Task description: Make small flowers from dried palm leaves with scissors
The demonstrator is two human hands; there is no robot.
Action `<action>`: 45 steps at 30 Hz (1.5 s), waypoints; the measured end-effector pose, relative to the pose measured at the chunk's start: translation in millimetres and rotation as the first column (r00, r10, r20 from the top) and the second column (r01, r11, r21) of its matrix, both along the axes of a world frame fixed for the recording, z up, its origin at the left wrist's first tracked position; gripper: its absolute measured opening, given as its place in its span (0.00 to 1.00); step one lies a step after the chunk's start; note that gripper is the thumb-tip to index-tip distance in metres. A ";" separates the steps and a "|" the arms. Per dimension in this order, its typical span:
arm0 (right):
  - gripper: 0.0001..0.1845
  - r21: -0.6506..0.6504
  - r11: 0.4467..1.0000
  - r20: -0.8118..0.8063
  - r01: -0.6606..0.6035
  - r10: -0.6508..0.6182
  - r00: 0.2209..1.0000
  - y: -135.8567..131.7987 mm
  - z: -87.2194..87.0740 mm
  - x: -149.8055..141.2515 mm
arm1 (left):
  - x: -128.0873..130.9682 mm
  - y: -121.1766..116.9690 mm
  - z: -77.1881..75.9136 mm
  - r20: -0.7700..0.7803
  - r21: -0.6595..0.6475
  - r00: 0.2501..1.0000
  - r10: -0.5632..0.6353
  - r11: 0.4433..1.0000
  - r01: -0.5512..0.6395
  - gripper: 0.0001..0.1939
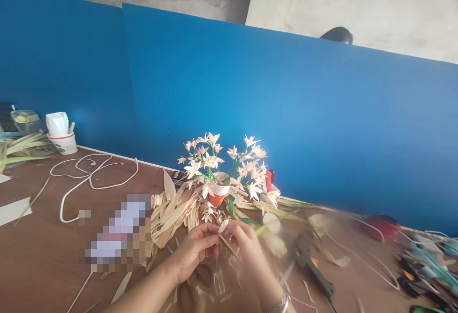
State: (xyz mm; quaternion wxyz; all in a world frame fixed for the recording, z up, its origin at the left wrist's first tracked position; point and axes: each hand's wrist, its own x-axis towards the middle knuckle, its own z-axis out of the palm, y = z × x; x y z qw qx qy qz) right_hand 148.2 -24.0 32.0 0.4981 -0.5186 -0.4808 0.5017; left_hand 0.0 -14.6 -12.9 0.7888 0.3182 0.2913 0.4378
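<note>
My left hand [196,251] and my right hand [246,241] meet low in the middle of the view, fingertips pinched together. Between them is a small pale petal of dried husk [223,226], gripped from both sides. A thin pale strip [229,246] slants down below the fingertips; whether it joins the petal I cannot tell. Just beyond stands a red and white paper cup [219,194], with husk flowers [211,160] on green stems around it. Dried husks [179,213] lie in a pile left of the cup. Scissors [203,272] rest partly hidden under my hands.
A black glue gun [315,267] lies to the right, with a white cable [372,255] beyond it. Left are a blurred-out phone-like object [118,232], a looped white cable [93,172] and white cups [62,141]. A blue partition [250,98] rises behind the table.
</note>
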 end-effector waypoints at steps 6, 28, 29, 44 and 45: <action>0.13 -0.075 0.989 -0.097 -0.124 0.117 0.988 -0.7 -6.9 -2.4 | 0.2 -0.3 -0.8 0.005 -0.002 1.000 0.015 1.000 -0.015 0.16; 0.09 0.087 0.996 0.198 0.000 -0.017 0.980 -1.0 -18.6 -7.2 | 2.5 -0.8 0.8 -0.020 -0.012 0.997 0.075 0.997 -0.075 0.14; 0.09 0.083 0.996 0.196 0.016 -0.033 0.980 -1.4 -18.4 -8.0 | 3.1 -1.6 1.6 -0.034 0.005 0.996 0.087 0.996 -0.087 0.14; 0.12 -0.006 1.000 0.220 0.028 -0.026 0.975 -1.9 -15.9 -5.6 | 6.1 -6.0 7.5 -0.203 0.131 0.969 0.142 0.985 -0.117 0.11; 0.12 -0.004 0.999 0.223 0.034 -0.032 0.974 -1.8 -15.9 -5.6 | 6.0 -5.7 6.5 -0.210 0.133 0.968 0.137 0.985 -0.111 0.12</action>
